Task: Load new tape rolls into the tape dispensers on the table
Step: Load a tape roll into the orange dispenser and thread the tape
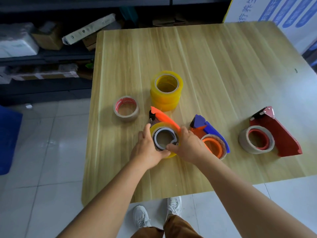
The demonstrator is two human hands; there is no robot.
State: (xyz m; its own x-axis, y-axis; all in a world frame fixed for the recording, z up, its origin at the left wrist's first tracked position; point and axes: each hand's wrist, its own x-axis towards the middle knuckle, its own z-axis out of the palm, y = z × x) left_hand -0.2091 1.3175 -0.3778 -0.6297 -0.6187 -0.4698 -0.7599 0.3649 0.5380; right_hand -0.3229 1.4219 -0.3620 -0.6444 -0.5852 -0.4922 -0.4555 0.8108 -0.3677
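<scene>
Both hands (left hand (148,148), right hand (187,146)) grip yellow roll (155,127) in orange dispenser (164,117).

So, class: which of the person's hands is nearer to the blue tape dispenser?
Right. The right hand sits just left of the blue tape dispenser, almost touching it. The left hand is farther off, beyond the yellow roll both hands grip.

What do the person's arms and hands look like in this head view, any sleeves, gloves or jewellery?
Both forearms are bare as far as the frame shows, with no sleeves in view. The left hand and right hand wear no gloves, and no watch, bracelet or ring is visible. Lower down, brown trousers and white sneakers show.
</scene>
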